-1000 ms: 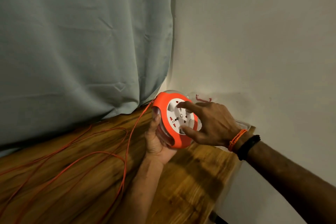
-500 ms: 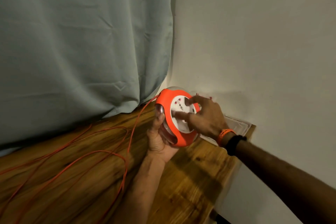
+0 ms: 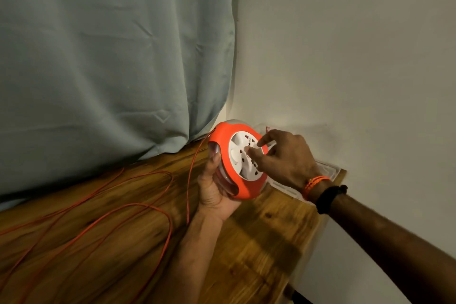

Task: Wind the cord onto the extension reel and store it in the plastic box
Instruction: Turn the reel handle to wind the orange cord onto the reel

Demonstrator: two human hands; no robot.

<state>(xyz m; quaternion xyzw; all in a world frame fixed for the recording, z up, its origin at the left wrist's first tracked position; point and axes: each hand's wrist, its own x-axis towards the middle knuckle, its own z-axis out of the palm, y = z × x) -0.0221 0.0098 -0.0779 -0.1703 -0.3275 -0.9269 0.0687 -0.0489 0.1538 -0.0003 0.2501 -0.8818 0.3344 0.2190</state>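
Reel (image 3: 225, 160), orange w/ white socket face, sits upright in your left hand (image 3: 213, 186), fingers wrapped round its back edge, above the wood table (image 3: 259, 242). Your right hand (image 3: 283, 159) has fingertips pressed on the white face. Cord (image 3: 170, 224) runs off the reel's top and lies in loose loops across the table, left. Clear box (image 3: 328, 170) lies behind your right wrist, by the wall.

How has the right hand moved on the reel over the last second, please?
Yes. The right hand has shifted up and toward the wall, fingers turning on the reel face; the left hand holds it.
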